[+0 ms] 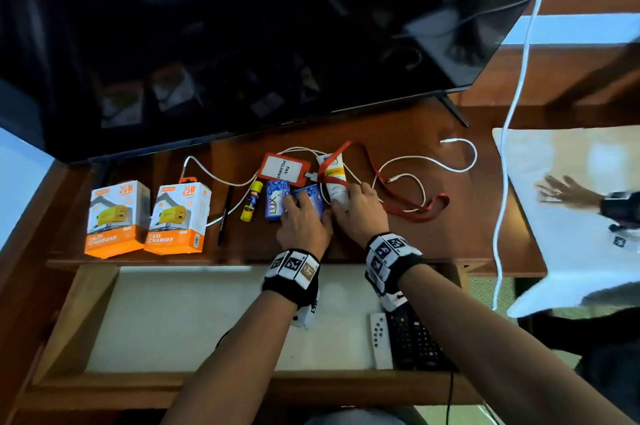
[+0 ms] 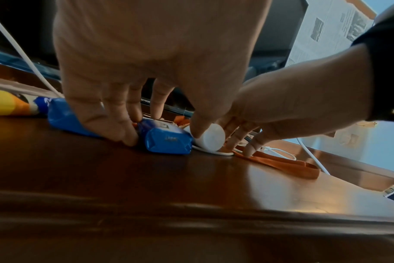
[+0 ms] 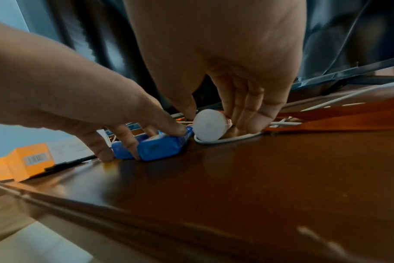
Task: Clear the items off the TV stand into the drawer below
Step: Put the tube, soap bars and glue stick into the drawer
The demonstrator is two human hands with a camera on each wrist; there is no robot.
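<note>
Fingers (image 2: 124,128) on two soap bars (image 2: 167,140)

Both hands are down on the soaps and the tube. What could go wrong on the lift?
1. The red lanyard lies across the white tube and a white cable loops under its cap, so the right hand may drag both along.
2. The left hand straddles two blue soap packs; one could slip out.

The left hand (image 1: 302,216) covers most of the right soap bar (image 1: 313,200); the tube (image 1: 335,182) label is unreadable.
</note>
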